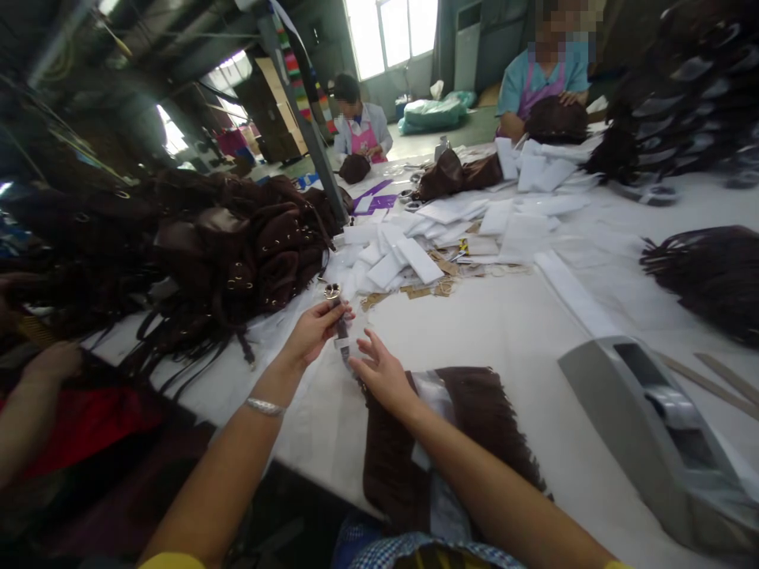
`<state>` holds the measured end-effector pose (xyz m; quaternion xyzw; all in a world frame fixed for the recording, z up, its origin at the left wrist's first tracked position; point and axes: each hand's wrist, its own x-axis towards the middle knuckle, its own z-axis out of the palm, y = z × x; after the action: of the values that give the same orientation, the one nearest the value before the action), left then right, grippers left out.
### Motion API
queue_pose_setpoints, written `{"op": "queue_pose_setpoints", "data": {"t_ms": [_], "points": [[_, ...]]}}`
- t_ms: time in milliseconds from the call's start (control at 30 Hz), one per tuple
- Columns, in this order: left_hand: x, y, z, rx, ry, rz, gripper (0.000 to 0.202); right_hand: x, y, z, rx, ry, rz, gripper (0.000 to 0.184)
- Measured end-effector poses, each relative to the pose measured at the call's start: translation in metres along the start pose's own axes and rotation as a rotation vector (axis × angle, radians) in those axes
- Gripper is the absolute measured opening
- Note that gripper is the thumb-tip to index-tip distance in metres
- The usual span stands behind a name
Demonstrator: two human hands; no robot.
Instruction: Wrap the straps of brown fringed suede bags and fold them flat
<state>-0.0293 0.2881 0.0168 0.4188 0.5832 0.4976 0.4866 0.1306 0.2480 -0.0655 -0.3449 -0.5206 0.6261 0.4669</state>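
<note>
My left hand point(317, 330) is closed on a dark strap point(342, 326) with a round gold-coloured metal ring point(332, 292) at its upper end. A whitish band point(342, 343) wraps the strap below my fingers. Close by on the right, my right hand point(384, 375) has its fingers stretched out and apart. Its fingertips are near the strap's lower end; whether they touch it I cannot tell. Under my right forearm lies a dark brown fringed bag point(480, 411) with a strip of clear wrapping across it.
A grey tape dispenser point(640, 419) stands at right. Brown bags point(237, 237) are heaped at left, and white foam pieces point(409, 253) lie ahead. Another fringed item point(711, 276) rests far right. A co-worker's arm point(44, 379) shows at left; two people point(363, 130) sit across the table.
</note>
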Motion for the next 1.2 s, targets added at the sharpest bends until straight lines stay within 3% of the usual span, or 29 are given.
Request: {"op": "queue_pose_setpoints", "data": {"t_ms": [100,200,367,467,600,867,967,1033,1133,1200], "points": [[-0.010,0.005,0.004,-0.085,0.030,0.006,0.034,-0.001,0.006,0.001,-0.111,-0.158,0.013,0.042],[-0.016,0.007,0.007,-0.126,0.063,0.027,0.030,-0.001,0.006,-0.002,-0.212,-0.204,0.020,0.023],[-0.026,0.005,0.005,-0.114,0.124,0.098,0.032,-0.002,0.006,-0.005,-0.258,-0.217,0.008,0.017],[-0.034,0.000,0.002,-0.045,0.155,0.175,0.036,-0.005,0.000,-0.003,-0.272,-0.135,-0.046,0.029],[-0.046,-0.007,0.002,0.126,0.135,0.285,0.032,-0.008,-0.019,-0.006,-0.074,0.031,-0.186,0.033],[-0.059,-0.015,0.013,0.406,0.046,0.378,0.023,-0.002,-0.037,-0.019,0.264,-0.051,-0.093,0.029],[-0.058,-0.015,0.013,0.425,0.035,0.373,0.026,-0.001,-0.036,-0.019,0.323,-0.088,-0.049,0.031],[-0.058,-0.016,0.009,0.409,0.029,0.352,0.038,0.000,-0.034,-0.019,0.353,-0.089,-0.035,0.032],[-0.060,-0.024,0.000,0.272,-0.006,0.212,0.063,0.001,-0.031,-0.018,0.401,-0.062,-0.038,0.034],[-0.065,-0.032,-0.006,0.183,-0.044,0.096,0.062,0.001,-0.030,-0.018,0.416,-0.056,-0.056,0.041]]}}
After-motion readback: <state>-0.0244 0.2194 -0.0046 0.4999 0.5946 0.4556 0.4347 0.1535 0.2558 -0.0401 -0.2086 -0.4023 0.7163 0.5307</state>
